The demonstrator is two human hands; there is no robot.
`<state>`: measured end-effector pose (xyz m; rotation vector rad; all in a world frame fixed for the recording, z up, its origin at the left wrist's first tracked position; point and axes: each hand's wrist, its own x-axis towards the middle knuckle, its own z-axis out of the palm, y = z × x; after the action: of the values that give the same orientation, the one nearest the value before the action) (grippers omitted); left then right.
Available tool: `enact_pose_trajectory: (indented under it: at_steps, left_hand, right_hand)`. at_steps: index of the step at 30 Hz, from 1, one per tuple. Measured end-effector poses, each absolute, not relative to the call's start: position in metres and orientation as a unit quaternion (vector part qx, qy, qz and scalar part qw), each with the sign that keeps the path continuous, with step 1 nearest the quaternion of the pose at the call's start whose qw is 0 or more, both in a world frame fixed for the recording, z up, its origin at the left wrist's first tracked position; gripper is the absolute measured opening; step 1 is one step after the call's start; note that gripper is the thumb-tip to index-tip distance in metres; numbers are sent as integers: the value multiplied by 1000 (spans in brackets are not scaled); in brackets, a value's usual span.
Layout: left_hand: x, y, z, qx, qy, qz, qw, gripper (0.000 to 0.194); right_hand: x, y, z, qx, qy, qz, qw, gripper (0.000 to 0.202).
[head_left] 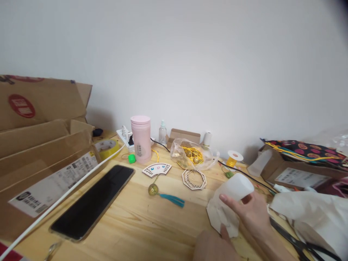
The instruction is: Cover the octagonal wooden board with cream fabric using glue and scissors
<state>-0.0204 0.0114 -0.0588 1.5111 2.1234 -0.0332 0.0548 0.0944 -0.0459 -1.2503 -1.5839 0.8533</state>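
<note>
The right hand point(251, 212) gripped a white roll point(236, 188) low on the right of the wooden surface point(141, 221). The left hand point(214, 246) pinched the crumpled white paper point(221, 215) beneath it. A fan ornament point(157, 169) lay well apart, beside a phone point(92, 203).

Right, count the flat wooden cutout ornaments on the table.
2. The fan-shaped ornament lies in front of the pink tumbler; the octagonal ornament lies below the plastic bag. More may be hidden.

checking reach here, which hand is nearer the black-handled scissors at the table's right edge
Right. The right hand, holding a white plastic bottle, sits just left of the scissors; the left hand is farther left, on white paper.
</note>
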Motion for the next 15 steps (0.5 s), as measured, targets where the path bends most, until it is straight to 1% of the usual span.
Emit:
enact_pose_trajectory:
  at_steps: [2,5,8,12,15]
  left_hand:
    - [-20,10,-46,617,739,-19,269,38]
    - [-23,9,-35,679,672,-57,289,50]
    - [-27,10,-35,665,682,-65,296,48]
    - [-28,11,-42,702,651,-63,282,51]
    - [-28,12,-44,691,662,-76,281,51]
  right_hand:
    - [55,96,-46,-513,-643,333,461,31]
    - [56,97,-46,-518,-645,325,459,31]
    - [55,96,-46,-511,-660,330,441,29]
    - [54,95,-46,-534,-652,299,448,33]
    - [55,94,-47,-507,-661,342,434,32]
